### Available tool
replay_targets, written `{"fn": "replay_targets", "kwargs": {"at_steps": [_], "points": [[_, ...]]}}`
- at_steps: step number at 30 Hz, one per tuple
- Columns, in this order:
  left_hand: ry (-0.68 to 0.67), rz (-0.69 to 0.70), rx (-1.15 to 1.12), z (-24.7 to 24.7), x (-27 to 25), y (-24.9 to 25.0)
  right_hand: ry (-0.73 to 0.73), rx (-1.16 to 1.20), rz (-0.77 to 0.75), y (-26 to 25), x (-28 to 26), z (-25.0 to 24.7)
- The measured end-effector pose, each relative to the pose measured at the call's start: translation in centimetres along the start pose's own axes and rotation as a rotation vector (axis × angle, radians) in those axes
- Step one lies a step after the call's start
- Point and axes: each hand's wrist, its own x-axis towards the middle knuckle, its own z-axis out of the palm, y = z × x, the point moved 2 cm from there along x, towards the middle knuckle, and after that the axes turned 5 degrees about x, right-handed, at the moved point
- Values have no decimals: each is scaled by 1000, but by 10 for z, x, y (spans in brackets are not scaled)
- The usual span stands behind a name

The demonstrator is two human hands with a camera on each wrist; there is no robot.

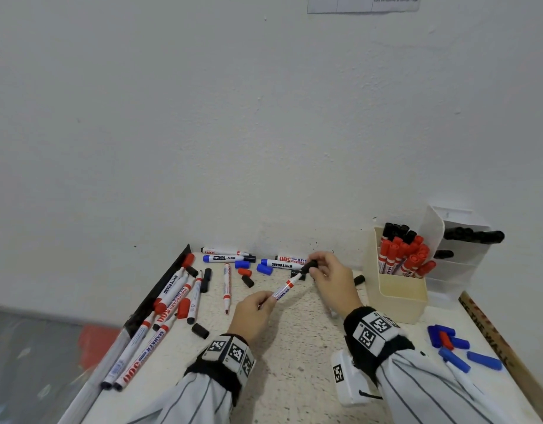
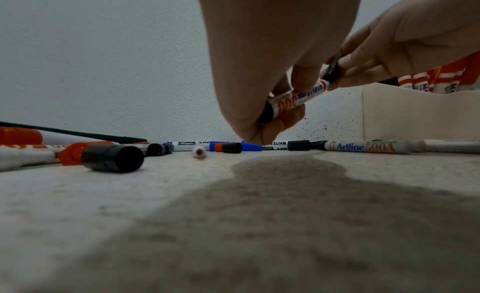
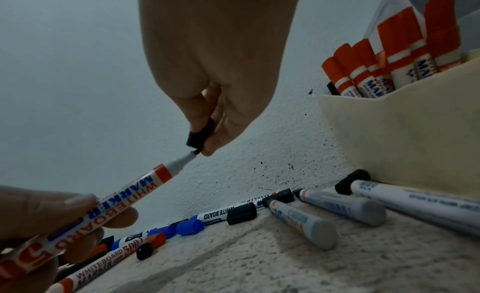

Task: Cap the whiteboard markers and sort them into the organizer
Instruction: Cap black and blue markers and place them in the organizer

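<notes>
Item in hand: one whiteboard marker point(image 1: 284, 289), white barrel with red band and black tip, held slanted above the middle of the speckled table point(image 1: 294, 377). Left hand point(image 1: 254, 313) grasps the marker's rear end between curled fingers and thumb. Right hand point(image 1: 332, 278) pinches a black cap point(image 3: 200, 136) at the fingertips; in the right wrist view the cap's mouth sits right at the marker's tip, the tip just at the opening and the white nose still exposed. Organizer point(image 1: 395, 289): cream box at the far right against the wall, holding a standing bundle of red-capped markers point(image 1: 407, 258) with a few black-capped ones behind them; a white compartment point(image 1: 465, 249) beside it, farther right, holds black-capped markers lying sideways. Loose stock, left side of table: a fan of long markers point(image 1: 169, 301) lying along a black strip at the table edge, several uncapped, with red caps among them. Far centre, near the wall: blue and black markers lying flat, with loose blue caps point(image 1: 264, 268), a red cap point(image 1: 244, 272) and black caps scattered near them. Near left: one black cap point(image 1: 199, 330) lying alone. Near right: a cluster of blue caps point(image 1: 459, 350) with one red among them.
</notes>
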Motion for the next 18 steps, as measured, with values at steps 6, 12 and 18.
{"fn": "replay_targets", "kwargs": {"at_steps": [6, 12, 18], "points": [[6, 17, 19, 0, 1, -1, -53, -49, 23, -3, 2, 1], [17, 15, -27, -1, 0, 1, 9, -8, 46, -1, 4, 3], [10, 22, 0, -1, -2, 2, -108, 45, 144, 4, -2, 10]]}}
